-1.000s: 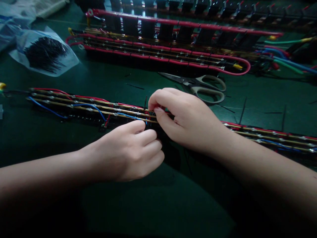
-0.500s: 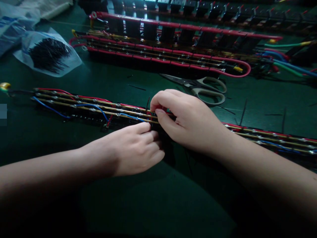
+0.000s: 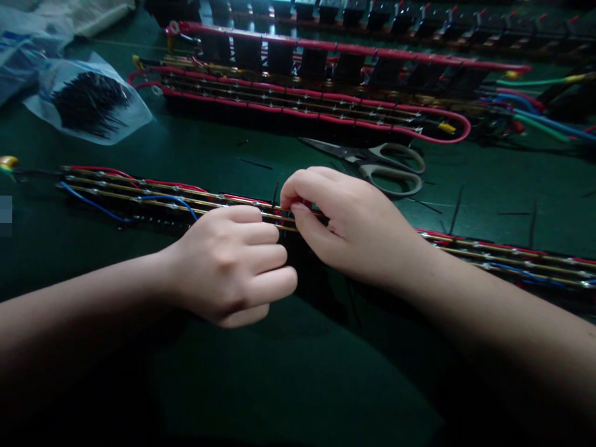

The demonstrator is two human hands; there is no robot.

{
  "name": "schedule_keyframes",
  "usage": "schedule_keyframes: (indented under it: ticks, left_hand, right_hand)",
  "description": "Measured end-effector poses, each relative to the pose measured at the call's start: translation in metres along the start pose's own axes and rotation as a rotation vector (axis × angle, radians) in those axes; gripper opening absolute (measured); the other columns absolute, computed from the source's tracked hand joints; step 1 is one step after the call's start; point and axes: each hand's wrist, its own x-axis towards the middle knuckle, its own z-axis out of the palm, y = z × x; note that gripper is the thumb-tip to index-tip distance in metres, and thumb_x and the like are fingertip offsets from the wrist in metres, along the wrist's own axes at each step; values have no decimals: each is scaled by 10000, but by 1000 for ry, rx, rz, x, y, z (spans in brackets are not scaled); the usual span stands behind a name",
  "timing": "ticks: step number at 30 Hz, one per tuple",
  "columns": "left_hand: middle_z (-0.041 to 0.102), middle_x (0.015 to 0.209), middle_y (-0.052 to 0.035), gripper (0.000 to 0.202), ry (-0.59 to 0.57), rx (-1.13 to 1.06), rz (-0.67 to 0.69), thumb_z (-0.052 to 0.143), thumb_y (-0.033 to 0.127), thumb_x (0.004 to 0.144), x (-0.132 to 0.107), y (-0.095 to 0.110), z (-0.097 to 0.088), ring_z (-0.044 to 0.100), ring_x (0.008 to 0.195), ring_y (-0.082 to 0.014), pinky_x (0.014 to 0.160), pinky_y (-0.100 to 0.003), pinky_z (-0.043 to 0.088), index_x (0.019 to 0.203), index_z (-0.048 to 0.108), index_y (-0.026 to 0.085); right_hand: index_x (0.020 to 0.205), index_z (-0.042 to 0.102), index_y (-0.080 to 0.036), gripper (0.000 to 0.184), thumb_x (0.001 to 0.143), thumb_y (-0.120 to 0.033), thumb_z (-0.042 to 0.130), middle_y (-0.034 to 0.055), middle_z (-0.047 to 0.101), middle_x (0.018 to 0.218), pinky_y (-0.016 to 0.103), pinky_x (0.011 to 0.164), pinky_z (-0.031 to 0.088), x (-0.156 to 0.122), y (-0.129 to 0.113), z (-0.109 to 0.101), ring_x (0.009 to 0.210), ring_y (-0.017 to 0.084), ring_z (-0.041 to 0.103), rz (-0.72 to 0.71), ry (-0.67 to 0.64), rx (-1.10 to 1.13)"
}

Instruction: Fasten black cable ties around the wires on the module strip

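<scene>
A long, narrow assembly [image 3: 105, 183] of brass-coloured rods with red and blue wires crosses the table. At its middle, my right hand [image 3: 354, 226] has thumb and forefinger pinched together against the rods; whatever lies between the fingertips is hidden. Just left of that pinch a thin black cable tie [image 3: 275, 194] sticks up. My left hand [image 3: 228, 264] is curled closed, back upward, over the near side of the assembly. Its fingertips are turned under, so its contents cannot be seen. More black cable ties [image 3: 457, 208] stand up from the right part of the assembly.
Scissors [image 3: 395, 180] lie just beyond my right hand. A clear bag [image 3: 135, 118] full of black cable ties sits at the upper left. Farther back rest another assembly with thick red cable [image 3: 326, 118] and a row of black blocks. Loose tie pieces [image 3: 255, 163] are scattered about.
My left hand has shifted up and left, away from the right fingertips, and rolled so its back and curled fingers face up. My right hand keeps its pinch in nearly the same place.
</scene>
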Motion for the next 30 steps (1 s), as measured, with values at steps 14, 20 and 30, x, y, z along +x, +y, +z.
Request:
schedule_keyframes:
  ticks: [14, 20, 30]
  left_hand:
    - [535, 609, 22, 251, -102, 143, 102, 516, 113, 954, 8, 6, 7, 468, 622, -163, 706, -360, 397, 728, 581, 201]
    - [574, 593, 46, 152, 5, 153, 94, 566, 103, 936, 9, 8, 10, 521, 589, -140, 708, -336, 447, 875, 667, 199]
    - [646, 670, 42, 192, -19, 79, 87, 559, 113, 920, 7, 6, 13, 593, 624, -155, 710, -347, 442, 990, 684, 241]
  right_hand:
    - [942, 650, -158, 237, 911, -92, 425, 63, 671, 961, 308, 778, 444, -1, 1, 1, 885, 185, 616, 2, 3, 15]
    - [941, 647, -164, 241, 913, -99, 416, 62, 668, 955, 308, 775, 444, -1, 1, 1, 876, 181, 608, 0, 8, 12]
    - [950, 648, -163, 245, 906, -105, 414, 68, 674, 971, 312, 780, 445, -1, 0, 1, 883, 184, 605, -4, 13, 17]
